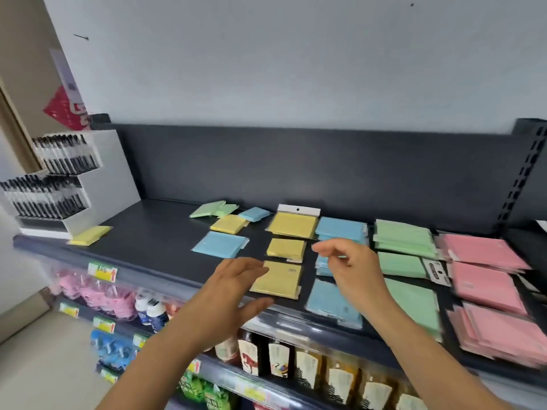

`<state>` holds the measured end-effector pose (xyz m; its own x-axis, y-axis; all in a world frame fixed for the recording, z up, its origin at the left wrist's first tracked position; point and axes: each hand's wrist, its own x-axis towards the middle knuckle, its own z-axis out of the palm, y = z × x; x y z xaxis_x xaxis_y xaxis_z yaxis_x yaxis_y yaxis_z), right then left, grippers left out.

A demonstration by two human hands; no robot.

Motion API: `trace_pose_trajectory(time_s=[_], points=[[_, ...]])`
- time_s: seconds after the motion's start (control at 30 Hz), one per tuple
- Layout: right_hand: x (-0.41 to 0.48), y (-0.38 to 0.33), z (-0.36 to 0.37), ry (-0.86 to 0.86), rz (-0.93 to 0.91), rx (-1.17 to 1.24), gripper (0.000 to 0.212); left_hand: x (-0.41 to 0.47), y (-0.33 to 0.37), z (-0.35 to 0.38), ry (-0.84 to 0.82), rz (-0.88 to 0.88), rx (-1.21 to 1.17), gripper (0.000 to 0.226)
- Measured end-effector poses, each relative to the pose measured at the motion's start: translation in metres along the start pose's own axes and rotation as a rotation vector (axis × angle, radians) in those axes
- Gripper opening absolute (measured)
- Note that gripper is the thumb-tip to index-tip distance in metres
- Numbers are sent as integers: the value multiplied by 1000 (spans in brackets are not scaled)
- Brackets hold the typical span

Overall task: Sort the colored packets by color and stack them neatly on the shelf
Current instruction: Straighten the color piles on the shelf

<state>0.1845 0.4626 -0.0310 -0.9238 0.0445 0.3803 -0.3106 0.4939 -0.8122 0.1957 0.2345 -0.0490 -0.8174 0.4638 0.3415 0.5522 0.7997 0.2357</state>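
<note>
On the dark shelf [154, 232] lie flat packets in four colours. Yellow packets [285, 251] form a column in the middle, blue packets [340, 230] a column to their right, then green stacks [404, 238] and pink stacks [482, 279] at the far right. Loose ones lie to the left: a blue packet [220, 244], a yellow packet [229, 224], green packets [211, 209], a small blue packet [254, 214] and a yellow packet [90, 235] near the front edge. My left hand [233, 291] is open, its fingers at the nearest yellow packet [279, 281]. My right hand [352, 261] hovers, loosely open, over the blue column.
A white display stand [88, 184] full of black pens occupies the shelf's left end. Below the shelf's front edge hang price tags, with bottles [307, 368] and pink and blue packages on the lower shelves. A dark back panel [296, 167] rises behind the packets.
</note>
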Motion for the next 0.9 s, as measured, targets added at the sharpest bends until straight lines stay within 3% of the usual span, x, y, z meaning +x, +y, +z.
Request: trace_pose_trajectory(time_s=[0.2,0.4,0.6,0.9], points=[[10,-43,92,-160,-3,-204,35,-35,-107,-41,34,-48,70,76],[37,-70,139,-326,-11,-582,54,-58,-189,-82,8,-113,161,64],[63,-78,173,-325,16,-674,56,-55,-237,-82,14,-118,141,59],[141,-30,206,-416,123,-813,68,11,-274,-48,-71,-88,128,60]])
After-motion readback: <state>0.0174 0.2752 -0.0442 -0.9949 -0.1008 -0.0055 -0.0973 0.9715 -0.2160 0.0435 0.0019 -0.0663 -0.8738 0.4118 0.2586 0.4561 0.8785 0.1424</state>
